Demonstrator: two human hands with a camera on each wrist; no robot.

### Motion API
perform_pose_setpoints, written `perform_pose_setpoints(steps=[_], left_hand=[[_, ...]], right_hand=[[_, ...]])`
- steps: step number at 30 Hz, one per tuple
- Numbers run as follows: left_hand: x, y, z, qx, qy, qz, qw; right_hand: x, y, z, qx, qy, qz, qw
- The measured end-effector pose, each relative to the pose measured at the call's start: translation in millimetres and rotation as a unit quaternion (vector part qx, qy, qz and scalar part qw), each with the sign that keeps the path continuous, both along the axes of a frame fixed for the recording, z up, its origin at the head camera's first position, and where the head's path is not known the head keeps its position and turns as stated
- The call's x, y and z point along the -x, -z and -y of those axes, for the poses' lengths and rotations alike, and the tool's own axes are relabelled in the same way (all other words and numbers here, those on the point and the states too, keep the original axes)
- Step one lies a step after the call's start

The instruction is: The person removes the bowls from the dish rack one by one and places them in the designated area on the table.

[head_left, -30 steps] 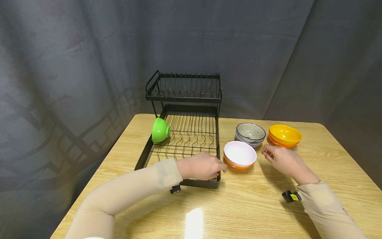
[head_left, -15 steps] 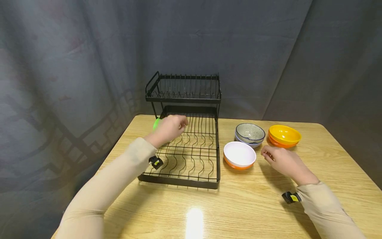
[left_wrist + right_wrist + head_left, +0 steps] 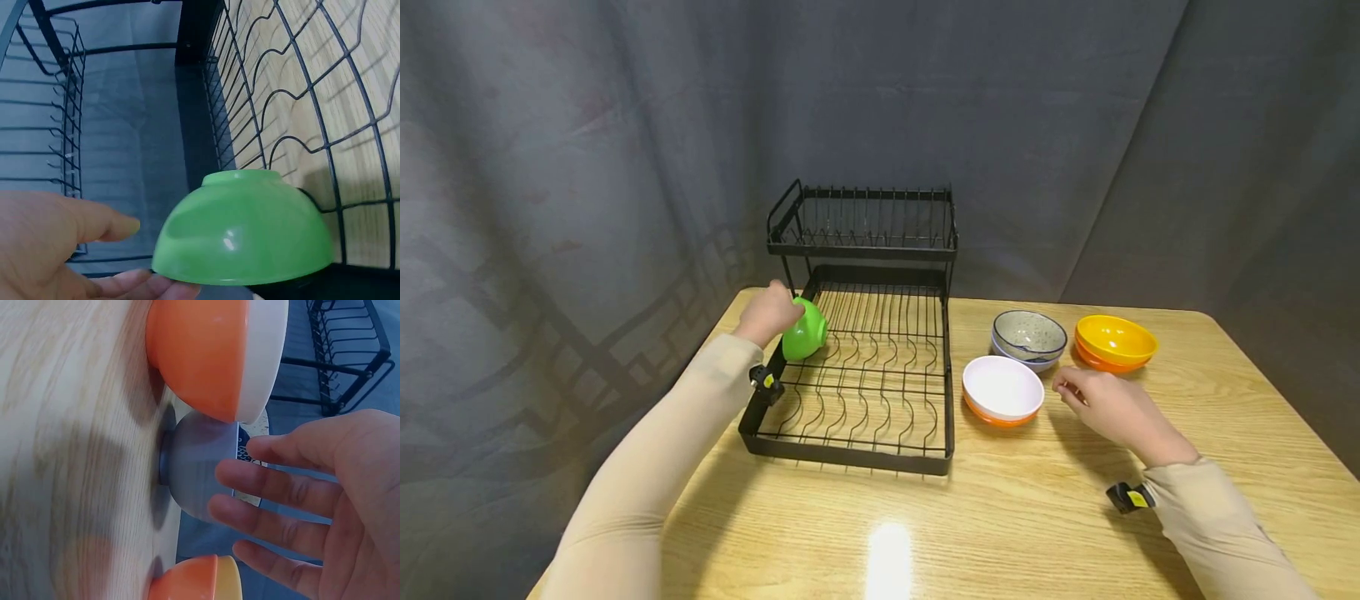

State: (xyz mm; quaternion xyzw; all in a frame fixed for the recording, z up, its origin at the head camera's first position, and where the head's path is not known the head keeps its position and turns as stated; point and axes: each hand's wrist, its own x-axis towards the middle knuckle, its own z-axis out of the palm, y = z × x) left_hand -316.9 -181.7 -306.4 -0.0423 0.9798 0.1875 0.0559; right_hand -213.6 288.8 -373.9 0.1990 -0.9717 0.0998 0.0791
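A green bowl [image 3: 805, 331] stands on its side at the left edge of the black dish rack [image 3: 850, 457], its foot facing right. My left hand [image 3: 768, 314] is at its upper rim. In the left wrist view, the fingertips [image 3: 181, 290] are at the bowl's rim, and the thumb is apart from its wall. My right hand [image 3: 1116, 411] hovers over the table with loosely bent fingers and holds nothing. It is just right of a white bowl [image 3: 1003, 386] nested in an orange bowl [image 3: 1000, 421].
A speckled grey bowl [image 3: 1030, 332] sits in a pale blue bowl [image 3: 1037, 364] behind the white one. Farther right, a yellow bowl [image 3: 1116, 337] is stacked in another orange bowl [image 3: 1101, 361]. The rack's upper tier [image 3: 865, 250] rises at the back, before a grey curtain [image 3: 1000, 125].
My left hand has moved from the rack's front right side, across the rack, to the green bowl at its left edge. The right hand has hardly moved.
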Motion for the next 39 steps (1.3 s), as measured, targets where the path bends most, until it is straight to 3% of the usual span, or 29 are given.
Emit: perform_pose_setpoints(steps=[4,7,9,13,16,20,24,28,34,39], left_hand=[[6.1,7.5,4,-0.063,0.013,0.017,0.9978],[10.2,13.6,5,-0.124,0.005,0.036,0.9916],[11.4,16.6,6,-0.169,-0.007,0.055,0.9841],[13.7,20.3,7,-0.255,-0.038,0.098,0.9611],[15.3,21.1,8,-0.295,-0.053,0.119,0.9466],[16.9,20.2,8,-0.315,-0.059,0.132,0.9379],[18.6,17.6,6,-0.321,-0.051,0.139,0.9356],[17.0,12.3,-2,-0.322,-0.024,0.137,0.9363],[-0.4,-1.5,-28,-0.288,0.034,0.109,0.9508],[-21.3,-11.0,-57,-0.224,0.111,0.056,0.9666]], right_hand=[[-1.2,0.8,-1,0.002,-0.002,-0.003,1.0],[-1.9,1.4,-1,0.003,-0.001,-0.01,1.0],[-2.1,1.8,0,0.005,-0.002,-0.015,1.0],[-1.7,2.3,1,0.009,-0.005,-0.019,1.0],[-0.7,1.9,2,0.01,-0.005,-0.017,1.0],[-0.7,0.6,1,0.008,0.001,-0.014,1.0],[-0.8,-0.1,1,0.007,0.003,-0.013,1.0],[-0.5,0.0,0,0.005,0.005,-0.012,1.0],[-0.7,-0.6,1,0.003,0.006,-0.006,1.0],[-0.4,-1.0,2,0.001,0.005,-0.009,1.0]])
